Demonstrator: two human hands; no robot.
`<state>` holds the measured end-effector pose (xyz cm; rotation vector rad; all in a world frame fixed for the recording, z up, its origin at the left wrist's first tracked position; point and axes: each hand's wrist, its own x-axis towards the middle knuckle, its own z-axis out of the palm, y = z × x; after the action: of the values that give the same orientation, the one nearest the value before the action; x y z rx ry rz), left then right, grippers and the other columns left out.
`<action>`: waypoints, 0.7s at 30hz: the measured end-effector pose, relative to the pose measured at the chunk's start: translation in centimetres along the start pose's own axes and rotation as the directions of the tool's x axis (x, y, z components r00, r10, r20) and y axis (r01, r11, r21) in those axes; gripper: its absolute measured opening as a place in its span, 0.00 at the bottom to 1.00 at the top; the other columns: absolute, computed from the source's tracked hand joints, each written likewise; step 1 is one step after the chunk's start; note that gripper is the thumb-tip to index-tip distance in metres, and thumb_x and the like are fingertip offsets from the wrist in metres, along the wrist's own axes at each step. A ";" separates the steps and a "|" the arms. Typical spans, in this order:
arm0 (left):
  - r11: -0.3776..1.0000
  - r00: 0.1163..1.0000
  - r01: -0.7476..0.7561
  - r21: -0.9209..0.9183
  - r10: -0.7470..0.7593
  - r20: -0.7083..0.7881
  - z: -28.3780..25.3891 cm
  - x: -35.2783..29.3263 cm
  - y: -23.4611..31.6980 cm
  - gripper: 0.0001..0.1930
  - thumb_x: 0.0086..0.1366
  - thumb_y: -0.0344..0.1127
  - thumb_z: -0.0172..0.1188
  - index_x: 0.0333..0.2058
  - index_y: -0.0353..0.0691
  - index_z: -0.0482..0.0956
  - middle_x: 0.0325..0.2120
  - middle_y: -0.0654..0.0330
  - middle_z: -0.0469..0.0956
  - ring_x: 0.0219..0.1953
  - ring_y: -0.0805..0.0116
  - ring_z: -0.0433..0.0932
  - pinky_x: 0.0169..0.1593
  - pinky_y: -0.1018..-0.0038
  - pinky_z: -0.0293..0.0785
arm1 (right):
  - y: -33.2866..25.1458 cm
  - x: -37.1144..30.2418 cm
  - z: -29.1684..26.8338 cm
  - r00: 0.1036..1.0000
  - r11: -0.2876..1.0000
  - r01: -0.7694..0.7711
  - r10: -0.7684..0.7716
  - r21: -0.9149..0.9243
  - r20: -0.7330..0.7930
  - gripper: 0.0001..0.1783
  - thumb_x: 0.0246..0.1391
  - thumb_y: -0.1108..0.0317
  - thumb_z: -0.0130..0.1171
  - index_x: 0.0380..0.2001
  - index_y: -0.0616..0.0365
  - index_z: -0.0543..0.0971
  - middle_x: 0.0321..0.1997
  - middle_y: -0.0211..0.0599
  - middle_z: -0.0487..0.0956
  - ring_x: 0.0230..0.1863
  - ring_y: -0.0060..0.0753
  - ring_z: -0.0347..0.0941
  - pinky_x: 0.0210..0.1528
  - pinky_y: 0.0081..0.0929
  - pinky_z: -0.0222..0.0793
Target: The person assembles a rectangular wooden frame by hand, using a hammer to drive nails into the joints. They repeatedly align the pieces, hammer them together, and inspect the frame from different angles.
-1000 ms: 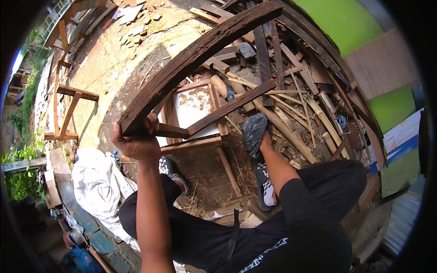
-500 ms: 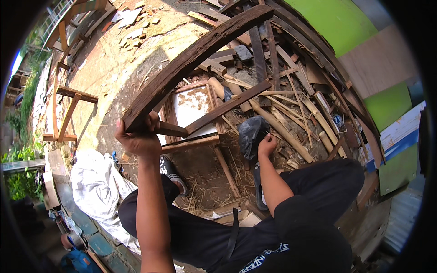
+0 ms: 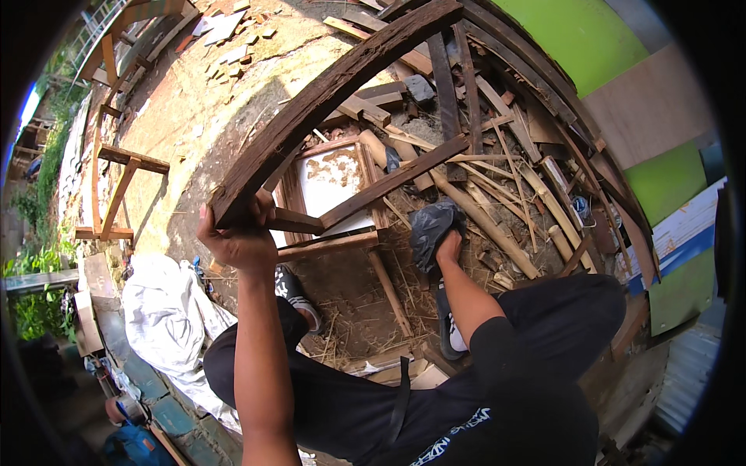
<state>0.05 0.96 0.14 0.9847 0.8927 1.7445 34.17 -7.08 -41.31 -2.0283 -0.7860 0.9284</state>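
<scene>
At the near end of a long, dark timber beam [image 3: 336, 102]: your left hand [image 3: 245, 237], fingers wrapped round the wood; the beam slants away from you to the upper right. Just beyond your right shoe [image 3: 448, 320]: your right hand [image 3: 448, 248], against a black plastic bag [image 3: 429, 233]; its fingers are hidden, so how wide they stand cannot be told. Just below the beam in view: one wooden-framed white panel [image 3: 320, 203], brown debris [image 3: 336, 172] on its face. Right of the bag: one heap of sticks and boards [image 3: 486, 221]. To your left: one crumpled white cloth [image 3: 167, 307].
</scene>
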 end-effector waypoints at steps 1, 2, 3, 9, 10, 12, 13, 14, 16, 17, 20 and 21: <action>1.000 1.000 -0.005 0.002 0.005 0.011 -0.3 0.0 0.0 0.33 0.74 0.60 0.32 0.31 0.37 0.75 0.17 0.58 0.67 0.20 0.65 0.64 0.27 0.68 0.62 | -2.4 -1.0 -0.5 0.994 0.934 0.110 -0.109 -0.341 0.023 0.25 0.66 0.54 0.58 0.60 0.56 0.79 0.62 0.47 0.79 0.63 0.51 0.74 0.61 0.46 0.69; 1.000 1.000 -0.008 0.012 0.008 0.010 -0.5 -0.1 0.0 0.33 0.74 0.60 0.32 0.31 0.36 0.75 0.17 0.58 0.66 0.20 0.65 0.63 0.26 0.68 0.62 | 0.5 0.6 0.6 0.995 0.980 0.085 -0.094 -0.178 -0.044 0.27 0.65 0.51 0.60 0.58 0.58 0.80 0.59 0.49 0.81 0.61 0.55 0.76 0.60 0.47 0.71; 0.999 1.000 -0.018 0.031 0.019 -0.005 -1.0 -0.3 0.3 0.33 0.74 0.60 0.32 0.31 0.36 0.75 0.17 0.58 0.66 0.20 0.65 0.63 0.26 0.68 0.62 | -1.3 0.0 0.8 1.000 0.968 0.013 -0.010 -0.251 0.013 0.26 0.65 0.52 0.59 0.59 0.57 0.79 0.60 0.51 0.80 0.62 0.57 0.74 0.61 0.48 0.70; 0.997 0.993 0.047 0.068 -0.039 -0.110 0.5 -0.3 0.8 0.33 0.69 0.65 0.35 0.24 0.38 0.70 0.17 0.61 0.61 0.22 0.66 0.62 0.28 0.70 0.60 | -4.6 -1.1 -1.5 0.982 0.807 0.041 0.077 -0.589 0.174 0.23 0.64 0.55 0.58 0.55 0.58 0.81 0.56 0.56 0.81 0.60 0.63 0.75 0.60 0.53 0.71; 0.996 0.993 0.052 0.068 -0.045 -0.111 0.7 -0.3 0.8 0.33 0.69 0.65 0.35 0.25 0.38 0.70 0.17 0.61 0.61 0.22 0.66 0.62 0.28 0.70 0.60 | -4.2 -0.6 -1.7 0.981 0.796 0.041 0.083 -0.604 0.176 0.24 0.62 0.54 0.60 0.54 0.58 0.82 0.55 0.57 0.82 0.59 0.63 0.76 0.59 0.53 0.72; 0.996 0.989 0.055 0.067 -0.045 -0.139 0.9 -0.4 0.9 0.33 0.69 0.65 0.35 0.25 0.38 0.70 0.16 0.61 0.61 0.21 0.67 0.62 0.28 0.70 0.60 | -4.1 -0.5 -1.7 0.984 0.795 0.048 0.068 -0.605 0.167 0.23 0.61 0.54 0.61 0.52 0.60 0.83 0.53 0.58 0.83 0.57 0.63 0.78 0.57 0.52 0.74; 0.996 0.987 0.054 0.068 -0.043 -0.154 0.9 -0.4 0.9 0.33 0.69 0.65 0.36 0.25 0.38 0.70 0.16 0.62 0.61 0.21 0.67 0.62 0.28 0.70 0.60 | -4.3 -0.7 -1.6 0.987 0.805 0.054 0.047 -0.590 0.155 0.22 0.62 0.56 0.61 0.51 0.62 0.83 0.52 0.57 0.83 0.56 0.61 0.79 0.57 0.50 0.74; 0.999 0.995 0.029 0.044 -0.025 -0.098 0.5 -0.4 0.7 0.32 0.71 0.63 0.35 0.27 0.38 0.72 0.17 0.61 0.63 0.21 0.66 0.63 0.27 0.69 0.60 | -4.5 -0.9 -1.6 0.990 0.815 0.060 0.026 -0.576 0.141 0.21 0.62 0.58 0.61 0.51 0.63 0.83 0.52 0.57 0.84 0.54 0.60 0.80 0.56 0.49 0.75; 1.000 1.000 -0.012 -0.018 0.013 0.016 -0.5 -0.2 0.4 0.31 0.74 0.60 0.33 0.30 0.37 0.74 0.17 0.59 0.67 0.20 0.64 0.64 0.26 0.68 0.62 | -4.0 -0.7 -2.4 0.982 0.963 0.113 -0.071 -0.246 0.174 0.19 0.62 0.65 0.62 0.53 0.60 0.81 0.49 0.50 0.84 0.47 0.50 0.81 0.51 0.44 0.78; 1.000 1.000 -0.002 -0.014 0.003 0.004 -0.9 -0.2 0.2 0.31 0.74 0.59 0.34 0.30 0.38 0.74 0.17 0.59 0.67 0.20 0.65 0.64 0.26 0.68 0.62 | -3.6 -0.6 -3.0 0.978 0.996 0.023 -0.005 -0.085 0.207 0.18 0.62 0.67 0.62 0.54 0.59 0.80 0.47 0.47 0.84 0.44 0.46 0.80 0.49 0.42 0.78; 0.999 0.999 0.010 -0.036 -0.011 -0.033 -0.9 0.2 -0.2 0.30 0.74 0.59 0.35 0.31 0.38 0.74 0.17 0.59 0.67 0.20 0.65 0.65 0.26 0.69 0.62 | -3.3 -0.5 -5.6 0.834 0.826 -0.490 0.353 0.278 0.424 0.17 0.64 0.72 0.62 0.55 0.56 0.79 0.42 0.38 0.83 0.37 0.33 0.76 0.43 0.37 0.78; 0.999 0.999 0.013 -0.050 -0.015 -0.044 -1.0 0.3 -0.3 0.30 0.74 0.59 0.35 0.31 0.38 0.74 0.17 0.59 0.68 0.20 0.65 0.65 0.26 0.69 0.62 | -3.5 -0.8 -6.6 0.812 0.757 -0.529 0.321 0.383 0.487 0.15 0.65 0.72 0.61 0.54 0.55 0.79 0.42 0.36 0.82 0.36 0.31 0.75 0.42 0.36 0.77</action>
<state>-0.84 1.21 -0.52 0.9084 0.8778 1.7740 38.30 -8.36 -35.21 -1.5816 -0.1991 1.6629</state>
